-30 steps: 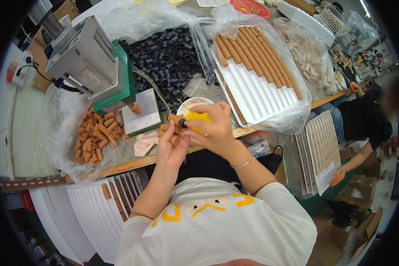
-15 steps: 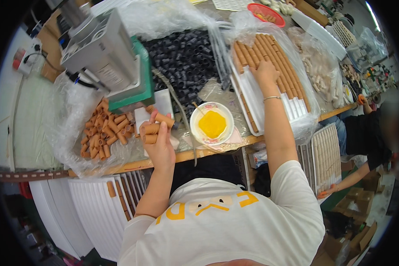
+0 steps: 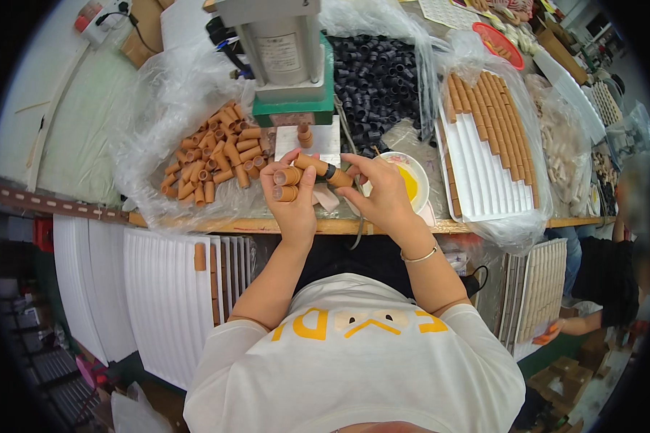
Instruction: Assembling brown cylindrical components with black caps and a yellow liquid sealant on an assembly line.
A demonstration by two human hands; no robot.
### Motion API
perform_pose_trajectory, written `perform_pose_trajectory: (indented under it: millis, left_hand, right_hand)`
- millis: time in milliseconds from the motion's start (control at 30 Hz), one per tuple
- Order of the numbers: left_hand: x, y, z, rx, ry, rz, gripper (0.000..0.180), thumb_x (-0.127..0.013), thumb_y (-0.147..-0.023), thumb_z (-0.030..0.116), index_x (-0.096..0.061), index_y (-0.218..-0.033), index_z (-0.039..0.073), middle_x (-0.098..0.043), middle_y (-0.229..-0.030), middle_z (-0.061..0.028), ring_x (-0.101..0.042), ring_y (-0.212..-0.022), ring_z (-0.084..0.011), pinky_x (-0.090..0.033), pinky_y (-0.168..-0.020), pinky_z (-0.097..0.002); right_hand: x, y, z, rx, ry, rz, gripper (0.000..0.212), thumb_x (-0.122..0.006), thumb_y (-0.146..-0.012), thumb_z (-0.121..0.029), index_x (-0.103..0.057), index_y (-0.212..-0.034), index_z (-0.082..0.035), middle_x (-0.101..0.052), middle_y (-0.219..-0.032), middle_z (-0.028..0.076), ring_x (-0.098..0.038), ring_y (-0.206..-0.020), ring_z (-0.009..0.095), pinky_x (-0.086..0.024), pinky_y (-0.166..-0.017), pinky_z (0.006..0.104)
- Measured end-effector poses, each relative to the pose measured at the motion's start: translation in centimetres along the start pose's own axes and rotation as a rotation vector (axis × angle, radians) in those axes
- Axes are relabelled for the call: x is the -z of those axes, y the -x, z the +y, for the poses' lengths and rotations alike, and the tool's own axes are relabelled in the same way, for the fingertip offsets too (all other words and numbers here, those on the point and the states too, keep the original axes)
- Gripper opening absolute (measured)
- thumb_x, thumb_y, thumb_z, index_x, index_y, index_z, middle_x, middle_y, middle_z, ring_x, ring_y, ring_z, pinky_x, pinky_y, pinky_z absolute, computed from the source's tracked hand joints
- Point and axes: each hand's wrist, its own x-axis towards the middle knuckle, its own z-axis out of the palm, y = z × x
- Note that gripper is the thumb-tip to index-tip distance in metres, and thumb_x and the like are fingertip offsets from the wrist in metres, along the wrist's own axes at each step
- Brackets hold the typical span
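Observation:
My left hand (image 3: 292, 206) is closed around several short orange-brown tubes (image 3: 287, 175). One of them points toward my right hand, its end meeting a black ring (image 3: 330, 172). My right hand (image 3: 384, 191) pinches another brown tube (image 3: 341, 180) on the other side of that ring, so the pieces lie in one line. Just beyond my hands, a single brown tube (image 3: 305, 136) stands upright on the white plate (image 3: 328, 141) beneath the green and grey press (image 3: 285, 72).
A heap of brown tubes (image 3: 217, 155) lies on plastic at left. Behind are black fittings (image 3: 375, 83). Right of my hands are a bowl of yellow paste (image 3: 422, 191) and a white ridged tray (image 3: 477, 180) with rows of tubes. A co-worker's hand (image 3: 550, 332) touches a tray at far right.
My right hand has left the tray of tube rows and come to my left hand, now gripping a tube. My view has shifted left, and the upright tube under the press shows fully.

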Motion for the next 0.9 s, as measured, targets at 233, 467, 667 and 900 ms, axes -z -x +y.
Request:
perform_pose_trajectory:
  millis: [233, 467, 667, 900]
  left_hand:
    - [1.8, -0.5, 1.0, -0.016, -0.355, -0.140, 0.031, -0.066, -0.085, -0.004, -0.044, -0.103, 0.006, -0.058, -0.121, -0.0182, -0.061, -0.108, -0.0213, -0.050, -0.090, -0.0298]
    - [5.1, -6.6, -0.5, -0.189, -0.929, -0.193, 0.041, -0.072, -0.080, 0.003, -0.049, -0.114, -0.001, -0.066, -0.114, -0.0161, -0.064, -0.100, -0.0271, -0.050, -0.088, -0.0366]
    - [5.0, -9.8, -0.7, -0.037, -0.973, -0.318, 0.036, -0.074, -0.079, 0.010, -0.056, -0.108, -0.001, -0.068, -0.097, -0.0138, -0.066, -0.089, -0.0256, -0.050, -0.079, -0.0329]
    - [7.4, -7.2, 2.7, 0.062, -0.764, -0.232, 0.037, -0.077, -0.075, 0.002, -0.050, -0.099, 0.008, -0.061, -0.103, -0.0031, -0.057, -0.095, -0.0103, -0.046, -0.085, -0.0269]
  right_hand:
    - [-1.8, -1.2, -0.7, 0.033, 0.113, -0.091, 0.038, -0.077, -0.069, -0.010, -0.066, -0.106, -0.006, -0.066, -0.089, 0.005, -0.057, -0.086, 0.027, -0.041, -0.075, 0.0408]
    - [-3.9, -4.8, 2.2, -0.102, 0.140, -0.031, 0.023, -0.073, -0.074, -0.017, -0.065, -0.094, -0.009, -0.068, -0.086, 0.004, -0.060, -0.084, 0.026, -0.042, -0.073, 0.0408]
    - [-6.5, -7.4, 3.1, -0.121, 0.307, -0.021, 0.038, -0.080, -0.067, -0.019, -0.064, -0.100, -0.010, -0.064, -0.094, 0.005, -0.056, -0.097, 0.026, -0.039, -0.078, 0.0428]
    - [-6.0, -6.6, 1.4, -0.139, 0.439, -0.078, 0.050, -0.082, -0.066, -0.023, -0.063, -0.111, -0.010, -0.056, -0.113, 0.008, -0.051, -0.105, 0.029, -0.037, -0.080, 0.0434]
